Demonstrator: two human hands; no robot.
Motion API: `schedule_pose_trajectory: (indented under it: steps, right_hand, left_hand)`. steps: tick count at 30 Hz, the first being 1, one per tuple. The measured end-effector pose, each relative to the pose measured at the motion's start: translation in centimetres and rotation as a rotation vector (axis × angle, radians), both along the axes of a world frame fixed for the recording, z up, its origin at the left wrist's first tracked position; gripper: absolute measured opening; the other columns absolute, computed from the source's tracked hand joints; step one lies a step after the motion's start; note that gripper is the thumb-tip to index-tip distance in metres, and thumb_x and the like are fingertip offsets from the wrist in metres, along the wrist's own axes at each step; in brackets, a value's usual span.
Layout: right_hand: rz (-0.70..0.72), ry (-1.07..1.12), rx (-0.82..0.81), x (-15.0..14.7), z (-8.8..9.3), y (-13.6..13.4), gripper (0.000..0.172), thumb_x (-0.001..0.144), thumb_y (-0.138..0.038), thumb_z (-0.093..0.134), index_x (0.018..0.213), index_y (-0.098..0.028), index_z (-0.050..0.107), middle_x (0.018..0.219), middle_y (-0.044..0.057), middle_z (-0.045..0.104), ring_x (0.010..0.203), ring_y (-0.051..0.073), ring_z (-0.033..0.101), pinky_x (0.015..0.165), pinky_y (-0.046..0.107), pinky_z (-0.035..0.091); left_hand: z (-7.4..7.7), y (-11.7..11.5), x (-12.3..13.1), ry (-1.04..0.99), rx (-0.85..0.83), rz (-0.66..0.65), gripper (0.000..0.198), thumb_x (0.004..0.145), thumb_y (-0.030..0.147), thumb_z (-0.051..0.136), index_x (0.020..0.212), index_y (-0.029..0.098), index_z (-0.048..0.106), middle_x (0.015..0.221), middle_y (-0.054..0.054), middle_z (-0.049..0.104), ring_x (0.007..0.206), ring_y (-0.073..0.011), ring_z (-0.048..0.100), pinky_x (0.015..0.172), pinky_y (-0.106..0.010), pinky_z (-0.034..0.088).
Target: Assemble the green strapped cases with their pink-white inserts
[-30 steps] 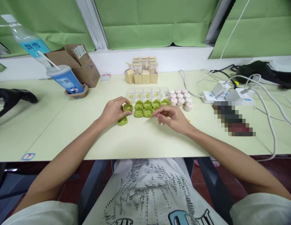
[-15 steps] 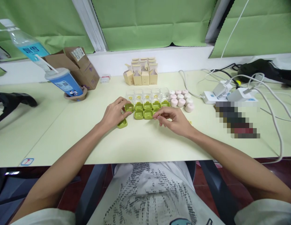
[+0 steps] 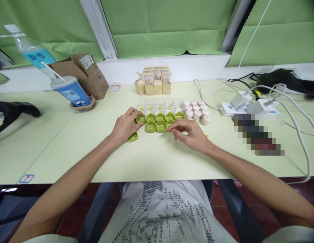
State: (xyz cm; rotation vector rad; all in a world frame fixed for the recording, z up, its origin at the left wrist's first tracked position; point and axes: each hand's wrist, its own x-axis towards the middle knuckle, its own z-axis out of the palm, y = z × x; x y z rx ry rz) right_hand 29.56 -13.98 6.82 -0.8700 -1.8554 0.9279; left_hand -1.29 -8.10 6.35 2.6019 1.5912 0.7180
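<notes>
My left hand (image 3: 126,124) has its thumb and fingers around a small green square box (image 3: 141,119) at the left end of the back row. A pale spot shows inside that box. Another green box (image 3: 133,137) lies just below the left fingers. My right hand (image 3: 189,134) is pinched closed in front of the green boxes (image 3: 161,127), its fingertips near the front row's right end and partly hiding it. A tiny yellowish bit shows at the pinch, too small to name. Behind the green boxes stand clear plastic covers (image 3: 160,107) with yellow marks.
Several pale pink round pieces (image 3: 196,114) sit to the right of the boxes. Small cream cartons (image 3: 158,87) stand by the wall. A cardboard box (image 3: 93,79) and blue cup (image 3: 73,92) are at left. A power strip (image 3: 229,109) with white cables lies at right.
The view has shifted slightly, so everything sits a little lower. Both hands keep nearly the same pose and place among the green boxes.
</notes>
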Motion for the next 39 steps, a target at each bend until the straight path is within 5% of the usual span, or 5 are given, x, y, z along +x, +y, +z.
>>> schedule_pose_trajectory:
  steps: [11,15,20,27,39]
  right_hand:
    - [-0.211,-0.385,0.285,5.3,4.5,1.7,0.02,0.091,-0.026,0.064,0.091,-0.022,0.084,0.091,0.006,0.082,0.064,0.017,0.065,0.067,0.037,0.051]
    - [-0.013,-0.768,0.133,9.0,5.5,2.9,0.022,0.088,-0.036,0.074,0.102,-0.025,0.086,0.094,0.004,0.083,0.065,0.019,0.064,0.069,0.038,0.048]
    - [0.086,-0.952,0.03,9.4,4.0,3.3,0.018,0.083,-0.036,0.085,0.099,-0.027,0.084,0.103,0.007,0.082,0.085,0.025,0.07,0.075,0.037,0.047]
    - [0.159,-0.942,0.041,8.7,3.4,3.6,0.011,0.082,-0.019,0.075,0.089,-0.024,0.082,0.093,0.005,0.078,0.077,0.02,0.066,0.071,0.034,0.046]
    - [0.208,-0.869,0.006,8.4,3.7,3.3,0.026,0.083,-0.014,0.069,0.103,-0.022,0.085,0.094,0.003,0.084,0.071,0.017,0.067,0.067,0.032,0.048]
  left_hand:
    - [4.3,-0.2,-3.3,0.066,-0.15,-0.192,0.044,0.095,0.068,0.072,0.103,0.025,0.073,0.096,-0.003,0.075,0.078,-0.0192,0.07,0.069,-0.032,0.048]
    - [5.4,-0.5,-4.2,0.251,-0.321,-0.179,0.054,0.074,0.069,0.089,0.101,0.026,0.07,0.084,0.001,0.074,0.071,-0.0206,0.068,0.064,-0.031,0.04]
    - [5.6,-1.2,-3.8,0.17,-0.403,-0.298,0.038,0.08,0.052,0.086,0.101,0.024,0.069,0.091,-0.002,0.075,0.078,-0.0203,0.07,0.071,-0.032,0.053]
    - [2.5,-3.7,0.9,-0.474,-0.128,-0.605,0.036,0.089,0.036,0.086,0.118,0.022,0.07,0.115,-0.009,0.07,0.098,-0.0185,0.071,0.076,-0.029,0.065]
    - [-1.4,-5.3,3.6,-0.168,-0.048,-0.76,0.043,0.102,0.047,0.077,0.137,0.024,0.067,0.118,-0.012,0.079,0.107,-0.0252,0.077,0.089,-0.042,0.067]
